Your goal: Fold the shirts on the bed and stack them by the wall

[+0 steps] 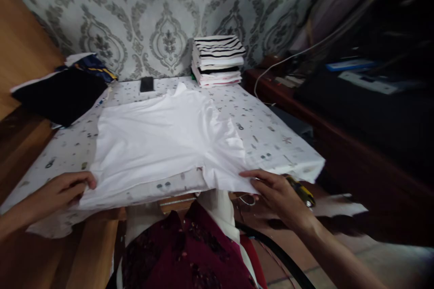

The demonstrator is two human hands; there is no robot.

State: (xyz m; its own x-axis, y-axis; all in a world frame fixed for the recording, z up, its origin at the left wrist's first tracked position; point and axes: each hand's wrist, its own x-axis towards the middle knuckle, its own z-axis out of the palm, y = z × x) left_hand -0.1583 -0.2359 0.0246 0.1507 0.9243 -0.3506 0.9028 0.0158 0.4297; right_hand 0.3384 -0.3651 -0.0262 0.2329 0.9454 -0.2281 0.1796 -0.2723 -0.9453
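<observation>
A white shirt [152, 135] lies spread over a table with a patterned cover [281, 144], its right part wrinkled. At the shirt's near left corner, my left hand [69, 189] pinches the fabric between thumb and fingers. My right hand [271, 187] holds the sleeve end at the table's near right edge, thumb and fingers closed on the cloth. Between the hands, the shirt's lower edge curves over the cover.
A stack of folded clothes [219, 61] stands at the back by the wall, with a dark phone [147, 84] left of it. Black clothing [63, 95] is heaped at the left. A white cable [288, 58] hangs at the right.
</observation>
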